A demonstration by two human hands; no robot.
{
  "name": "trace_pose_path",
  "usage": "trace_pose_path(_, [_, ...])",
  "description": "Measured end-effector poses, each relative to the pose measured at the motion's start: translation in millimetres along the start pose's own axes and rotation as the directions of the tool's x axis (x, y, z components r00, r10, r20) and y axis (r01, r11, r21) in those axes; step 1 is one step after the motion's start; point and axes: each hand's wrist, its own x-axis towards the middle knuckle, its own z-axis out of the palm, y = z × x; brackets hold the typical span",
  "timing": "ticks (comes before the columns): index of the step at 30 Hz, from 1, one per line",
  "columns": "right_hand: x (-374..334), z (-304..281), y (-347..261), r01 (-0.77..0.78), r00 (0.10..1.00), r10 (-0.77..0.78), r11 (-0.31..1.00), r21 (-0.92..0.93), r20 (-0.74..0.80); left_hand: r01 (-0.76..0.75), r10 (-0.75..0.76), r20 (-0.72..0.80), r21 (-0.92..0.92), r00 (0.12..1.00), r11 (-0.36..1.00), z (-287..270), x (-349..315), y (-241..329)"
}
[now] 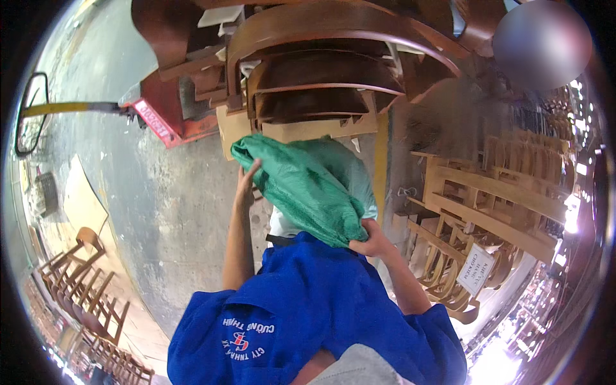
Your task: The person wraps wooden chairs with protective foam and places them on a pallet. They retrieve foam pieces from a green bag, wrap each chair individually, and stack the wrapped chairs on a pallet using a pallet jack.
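One green sheet (301, 186) is stretched on a slant between the left hand (247, 178) and the right hand (371, 239), held off the floor (179, 224) in front of the body. Neither hand is wide: each grips an end, the left at the upper-left corner with its forearm nearly upright, the right lower down at the near edge, thumb on top, its forearm slanting in from the lower right. The sheet is thin, creased and slightly shiny, bunched into a long fold; a paler green part spreads behind it, and whether that is a second layer cannot be told. Both arms come out of one blue shirt (301, 289). Beyond the sheet, at least three curved, glossy dark brown wooden pieces (321, 69) are stacked; the full count is hidden. Left of them stands one red pallet jack (163, 115) with a yellow handle (83, 107). One yellow stripe (382, 154) runs just right of the sheet. Farther right are many pale wooden frames (500, 196) and one white sign (475, 269); at the far left, several brown chairs (76, 312) overlap too much to count.
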Motion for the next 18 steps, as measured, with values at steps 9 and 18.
trace_pose_path(9, [-51.8,-103.0,0.5,0.064,0.762,0.105,0.970,0.235,-0.639,0.019,0.183,0.399,-0.453,0.898,0.892,32.2,-141.5,67.7])
trace_pose_path(18, [14.8,-155.8,-119.4,-0.187,0.567,-0.451,0.744,-0.641,-0.689,-0.013,0.182,0.395,-0.394,0.900,0.919,84.9,-187.3,101.6])
